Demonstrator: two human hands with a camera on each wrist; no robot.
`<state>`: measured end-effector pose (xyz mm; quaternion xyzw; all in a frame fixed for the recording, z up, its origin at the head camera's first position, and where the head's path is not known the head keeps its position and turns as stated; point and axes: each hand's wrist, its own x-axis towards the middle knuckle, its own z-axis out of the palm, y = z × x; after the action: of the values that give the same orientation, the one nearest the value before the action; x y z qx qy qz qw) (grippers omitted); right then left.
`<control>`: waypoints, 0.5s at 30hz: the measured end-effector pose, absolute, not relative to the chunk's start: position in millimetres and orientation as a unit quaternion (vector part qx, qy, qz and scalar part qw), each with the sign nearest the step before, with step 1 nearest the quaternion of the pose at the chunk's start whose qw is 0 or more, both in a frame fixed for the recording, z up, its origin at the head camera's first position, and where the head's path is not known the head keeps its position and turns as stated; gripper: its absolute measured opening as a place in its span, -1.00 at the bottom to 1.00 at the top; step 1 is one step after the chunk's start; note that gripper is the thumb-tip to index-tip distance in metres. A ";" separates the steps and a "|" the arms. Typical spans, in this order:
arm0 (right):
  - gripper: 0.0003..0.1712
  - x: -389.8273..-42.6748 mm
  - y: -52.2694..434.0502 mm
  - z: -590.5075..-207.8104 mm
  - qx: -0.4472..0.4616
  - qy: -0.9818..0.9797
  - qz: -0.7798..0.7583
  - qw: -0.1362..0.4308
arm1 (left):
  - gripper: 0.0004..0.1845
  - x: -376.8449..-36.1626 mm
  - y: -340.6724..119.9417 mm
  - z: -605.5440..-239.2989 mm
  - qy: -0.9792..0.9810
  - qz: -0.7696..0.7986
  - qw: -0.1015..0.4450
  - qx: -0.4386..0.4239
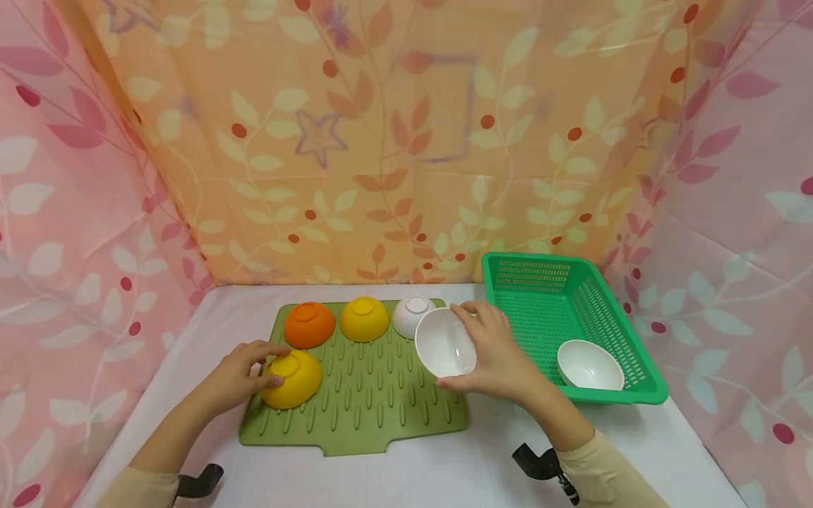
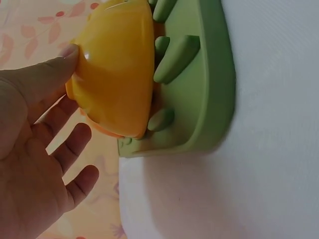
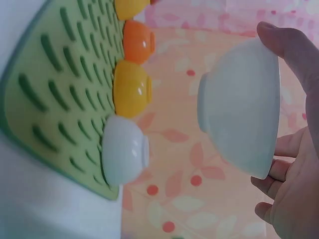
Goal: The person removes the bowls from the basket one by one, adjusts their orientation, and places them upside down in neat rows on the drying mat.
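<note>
My right hand [image 1: 492, 353] grips a white bowl [image 1: 446, 343] by its rim, thumb on one side and fingers on the other. The bowl is tilted, its inside facing me, above the right part of a green drying mat [image 1: 375, 395]. My left hand [image 1: 244, 374] pinches the base of a yellow bowl [image 1: 293, 381], which sits upside down at the mat's left side. Along the mat's back edge stand an orange bowl [image 1: 309, 324], another yellow bowl [image 1: 364, 319] and a white bowl [image 3: 122, 152], all upside down.
A green plastic basket [image 1: 635, 335] stands at the right, with one white bowl [image 1: 589, 365] inside it, opening upward. Patterned cloth [image 1: 381, 176] hangs behind and on both sides. White cloth [image 1: 444, 473] covers the table.
</note>
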<state>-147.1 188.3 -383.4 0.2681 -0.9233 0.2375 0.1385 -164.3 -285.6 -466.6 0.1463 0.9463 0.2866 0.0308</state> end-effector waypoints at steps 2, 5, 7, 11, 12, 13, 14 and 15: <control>0.34 -143.0 182.3 -389.2 0.267 -0.924 0.240 0.134 | -0.45 -163.6 -286.1 -467.2 0.946 0.288 0.030 0.145; 0.35 -137.9 174.5 -397.8 0.269 -0.924 0.241 0.128 | -0.44 -162.6 -286.4 -467.7 0.945 0.291 0.028 0.143; 0.35 -135.0 170.1 -402.5 0.270 -0.923 0.245 0.122 | -0.44 -162.2 -286.6 -468.0 0.945 0.293 0.028 0.141; 0.36 -131.4 163.2 -411.4 0.272 -0.920 0.257 0.113 | -0.44 -162.0 -286.9 -469.4 0.944 0.296 0.027 0.142; 0.36 -131.0 161.9 -413.6 0.273 -0.919 0.262 0.111 | -0.44 -162.0 -287.0 -469.8 0.944 0.297 0.027 0.143; 0.36 -130.7 160.7 -416.0 0.274 -0.918 0.264 0.111 | -0.44 -162.0 -287.2 -470.3 0.943 0.299 0.027 0.144; 0.37 -130.6 159.5 -418.5 0.276 -0.917 0.265 0.110 | -0.44 -161.9 -287.3 -470.9 0.942 0.301 0.027 0.145; 0.37 -130.5 158.4 -420.9 0.277 -0.917 0.264 0.109 | -0.44 -161.9 -287.7 -471.5 0.941 0.303 0.027 0.146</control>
<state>-130.5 158.4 -420.9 0.2767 -0.9175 0.2642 0.1089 -161.9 -287.7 -471.5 0.1459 0.9415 0.3028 0.0266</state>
